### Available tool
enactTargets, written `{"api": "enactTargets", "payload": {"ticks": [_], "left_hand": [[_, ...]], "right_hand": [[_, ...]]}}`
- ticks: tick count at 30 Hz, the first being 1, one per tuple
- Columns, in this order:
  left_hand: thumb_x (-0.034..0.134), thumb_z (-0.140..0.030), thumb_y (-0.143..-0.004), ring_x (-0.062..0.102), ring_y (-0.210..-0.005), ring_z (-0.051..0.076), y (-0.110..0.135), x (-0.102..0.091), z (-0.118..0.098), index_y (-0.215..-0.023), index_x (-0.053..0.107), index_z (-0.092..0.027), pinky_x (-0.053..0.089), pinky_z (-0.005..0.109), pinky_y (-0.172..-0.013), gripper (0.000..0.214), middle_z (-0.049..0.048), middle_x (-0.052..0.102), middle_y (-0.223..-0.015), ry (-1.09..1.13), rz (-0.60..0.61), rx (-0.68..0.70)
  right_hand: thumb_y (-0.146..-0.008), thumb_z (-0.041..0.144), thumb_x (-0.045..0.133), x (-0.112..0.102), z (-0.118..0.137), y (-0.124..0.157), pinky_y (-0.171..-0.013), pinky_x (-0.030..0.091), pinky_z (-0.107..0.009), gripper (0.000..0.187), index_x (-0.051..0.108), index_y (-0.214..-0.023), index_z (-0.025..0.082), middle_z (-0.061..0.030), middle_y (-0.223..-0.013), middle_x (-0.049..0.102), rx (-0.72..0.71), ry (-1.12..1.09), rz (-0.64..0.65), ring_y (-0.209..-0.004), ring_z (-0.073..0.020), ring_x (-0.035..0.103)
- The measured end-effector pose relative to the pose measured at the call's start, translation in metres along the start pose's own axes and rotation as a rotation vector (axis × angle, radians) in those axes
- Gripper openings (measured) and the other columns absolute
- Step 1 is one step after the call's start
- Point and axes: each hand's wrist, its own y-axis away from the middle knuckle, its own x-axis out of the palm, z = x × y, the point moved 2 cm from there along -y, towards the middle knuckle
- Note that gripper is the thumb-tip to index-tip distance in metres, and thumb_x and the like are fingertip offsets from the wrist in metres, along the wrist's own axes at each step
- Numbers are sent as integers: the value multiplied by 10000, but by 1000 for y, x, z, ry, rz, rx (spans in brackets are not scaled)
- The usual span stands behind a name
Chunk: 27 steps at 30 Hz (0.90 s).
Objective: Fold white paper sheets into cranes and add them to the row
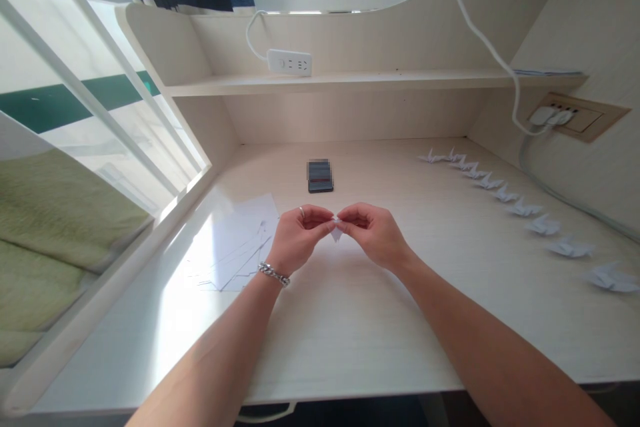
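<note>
Left grip [296, 235], right grip [376, 232], folded paper [337, 234] pinched between them

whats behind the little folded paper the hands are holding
Beyond the folded paper, held by the left hand and right hand, a dark rectangular object lies on the desk, its face blurred. The patch of desk right behind the paper is hidden.

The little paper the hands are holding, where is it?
In the head view, the folded paper is near the middle, pinched between the left hand and the right hand, just this side of the dark rectangular object, left of the paper cranes.
</note>
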Motion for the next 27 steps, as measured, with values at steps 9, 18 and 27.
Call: {"api": "enactTargets", "payload": {"ticks": [9,18,27], "left_hand": [[805,-260,-664,699,-729,179,-1,1,4,-804,728,-149,575,312,-703,194,59,752,-771,-41,-23,0],[802,-231,-635,685,-676,168,0,2,1,-755,738,-149,566,303,-674,158,49,741,-715,-43,-36,-42],[786,-168,-614,672,-653,151,2,7,-1,-705,674,-146,540,270,-634,146,27,712,-681,-13,-70,-47]], "right_hand": [[-721,287,749,-1,-1,-2,-721,538,-349,122,708,-792,196,-40,-786,726,40,-15,-3,-747,-199,673],[-637,240,779,0,-2,-4,-673,484,-317,127,690,-710,186,-2,-691,668,153,-152,21,-673,-155,608],[-669,236,740,4,-6,-3,-636,457,-294,178,677,-827,180,24,-639,620,177,-170,87,-628,-136,576]]}}
